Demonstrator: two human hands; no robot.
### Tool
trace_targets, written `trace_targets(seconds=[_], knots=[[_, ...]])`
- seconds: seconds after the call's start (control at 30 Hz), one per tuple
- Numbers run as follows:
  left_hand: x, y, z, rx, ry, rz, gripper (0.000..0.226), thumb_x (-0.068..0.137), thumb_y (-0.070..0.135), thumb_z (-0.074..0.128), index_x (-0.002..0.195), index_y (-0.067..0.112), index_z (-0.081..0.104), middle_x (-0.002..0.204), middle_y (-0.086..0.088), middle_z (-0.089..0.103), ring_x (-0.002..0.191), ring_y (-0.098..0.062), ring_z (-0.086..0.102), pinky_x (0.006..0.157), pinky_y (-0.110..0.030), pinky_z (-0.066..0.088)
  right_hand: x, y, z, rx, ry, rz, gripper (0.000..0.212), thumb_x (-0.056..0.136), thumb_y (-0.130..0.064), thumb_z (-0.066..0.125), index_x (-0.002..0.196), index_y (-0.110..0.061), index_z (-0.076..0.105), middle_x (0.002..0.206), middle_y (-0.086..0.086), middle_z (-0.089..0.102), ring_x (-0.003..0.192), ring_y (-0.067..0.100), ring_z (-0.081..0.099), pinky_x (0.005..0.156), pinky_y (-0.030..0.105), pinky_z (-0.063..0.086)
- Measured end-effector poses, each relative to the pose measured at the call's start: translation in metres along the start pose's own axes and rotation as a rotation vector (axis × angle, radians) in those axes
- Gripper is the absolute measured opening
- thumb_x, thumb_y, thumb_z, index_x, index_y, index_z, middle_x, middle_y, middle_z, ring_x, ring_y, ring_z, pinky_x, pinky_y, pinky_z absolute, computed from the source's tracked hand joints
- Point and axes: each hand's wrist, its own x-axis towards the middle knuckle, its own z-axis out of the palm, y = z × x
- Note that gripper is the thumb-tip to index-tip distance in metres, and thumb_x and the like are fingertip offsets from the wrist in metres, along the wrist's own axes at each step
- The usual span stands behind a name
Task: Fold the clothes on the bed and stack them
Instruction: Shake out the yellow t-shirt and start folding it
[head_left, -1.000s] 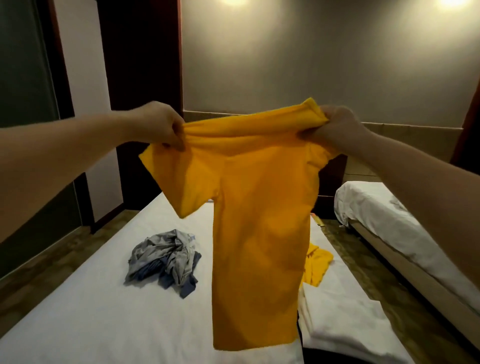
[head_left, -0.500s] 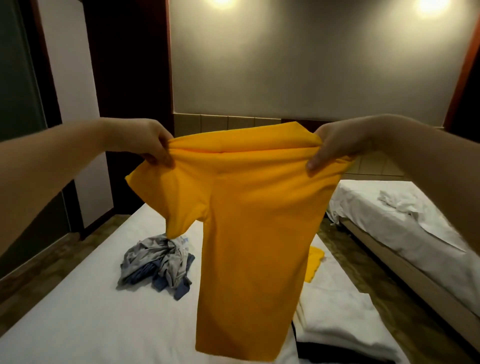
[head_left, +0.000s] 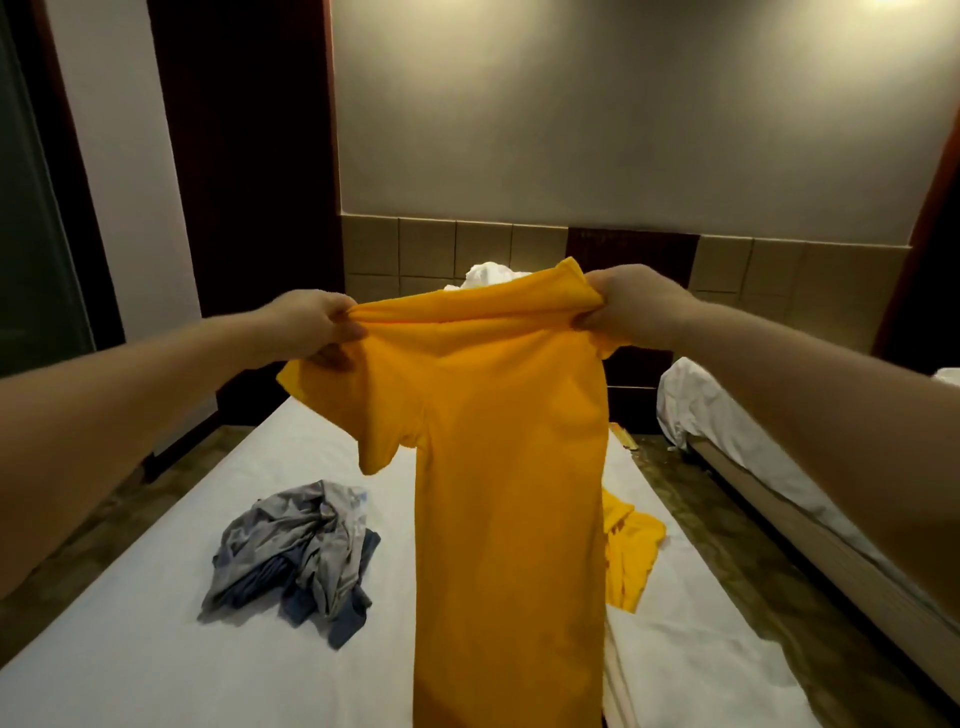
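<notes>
The clothes are lying on and hanging over the white bed (head_left: 156, 649), and by my judgement the task is standing somewhere before its middle. The yellow T-shirt (head_left: 509, 519) is hanging in the air above the bed, in front of the person. Its body is dropping straight down past the lower edge of the view, and one short sleeve is sticking out on the left. It is opened out and not yet folded. The crumpled grey and blue heap (head_left: 296, 551) is waiting on the left part of the mattress, clearly unfolded. A smaller yellow garment (head_left: 631, 556) is lying on the right part, half hidden behind the hanging shirt, and it is looking rumpled too. Beside the shirt's lower right edge some flat pale layers are showing. They may be a stack already begun, but I cannot tell for sure. So at least three pieces are remaining.

Both arms are reaching forward, well apart. The left hand (head_left: 311, 325) is pinching the shirt's left shoulder, with thumb and fingers closed on bunched cloth. The right hand (head_left: 628, 306) is gripping the right shoulder likewise, a little higher, and the top edge is being stretched between them.
</notes>
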Motion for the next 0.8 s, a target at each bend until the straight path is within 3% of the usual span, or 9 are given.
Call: trace_targets(seconds=[0.13,0.33,0.47,0.53,0.67,0.73,0.8], knots=[[0.041,-0.009,0.013,-0.129,0.098,0.104,0.010,0.098,0.017,0.042,0.102,0.009,0.047,0.101,-0.014,0.048,0.094,-0.028,0.049,0.083,-0.035,0.042,0.043,0.010,0.016,-0.119,0.183,0.013,0.020,0.097,-0.027,0.045,0.103,-0.011,0.058,0.098,0.012,0.063,0.086,0.027,0.059,0.070,0.032,0.043],[0.064,-0.008,0.007,0.009,0.303,0.241,0.027,0.097,0.018,0.042,0.112,-0.002,0.052,0.099,-0.012,0.050,0.088,-0.024,0.048,0.079,-0.030,0.037,0.072,0.010,0.007,-0.204,0.389,-0.038,0.021,0.096,-0.021,0.044,0.100,-0.008,0.061,0.099,0.016,0.065,0.093,0.035,0.059,0.081,0.038,0.039],[0.042,-0.005,-0.003,0.075,0.359,0.279,0.028,0.096,0.017,0.046,0.113,-0.004,0.055,0.102,-0.017,0.056,0.090,-0.029,0.052,0.079,-0.031,0.038,0.050,0.003,-0.001,-0.185,0.401,-0.047,0.021,0.096,-0.018,0.044,0.101,-0.010,0.062,0.099,0.015,0.066,0.093,0.035,0.059,0.087,0.040,0.039],[0.016,-0.009,0.000,0.075,0.335,0.269,0.024,0.095,0.016,0.049,0.110,-0.001,0.057,0.096,-0.013,0.054,0.088,-0.026,0.052,0.078,-0.030,0.038,0.023,-0.003,0.002,-0.121,0.340,-0.070,0.020,0.096,-0.018,0.045,0.098,-0.008,0.062,0.096,0.015,0.065,0.086,0.030,0.058,0.081,0.038,0.042],[-0.056,-0.056,0.037,0.024,0.192,0.173,0.009,0.087,0.018,0.063,0.093,0.011,0.063,0.089,-0.009,0.059,0.090,-0.030,0.058,0.080,-0.036,0.044,-0.059,-0.018,0.038,0.045,0.032,-0.008,0.016,0.089,-0.025,0.060,0.097,-0.012,0.064,0.095,0.009,0.065,0.086,0.024,0.061,0.080,0.039,0.053],[-0.104,-0.086,0.068,0.023,0.146,0.071,0.020,0.082,0.017,0.070,0.101,0.008,0.066,0.096,-0.010,0.062,0.098,-0.030,0.058,0.081,-0.033,0.041,-0.107,-0.023,0.068,0.046,-0.120,0.025,0.022,0.081,-0.025,0.069,0.099,-0.013,0.068,0.098,0.009,0.067,0.090,0.026,0.063,0.081,0.039,0.053],[-0.158,-0.110,0.101,0.012,0.121,0.029,0.027,0.079,0.018,0.073,0.102,0.004,0.068,0.094,-0.012,0.062,0.093,-0.025,0.058,0.072,-0.023,0.040,-0.156,-0.027,0.109,0.064,-0.251,0.003,0.026,0.076,-0.027,0.072,0.100,-0.014,0.070,0.100,0.011,0.068,0.093,0.026,0.062,0.077,0.032,0.048]])
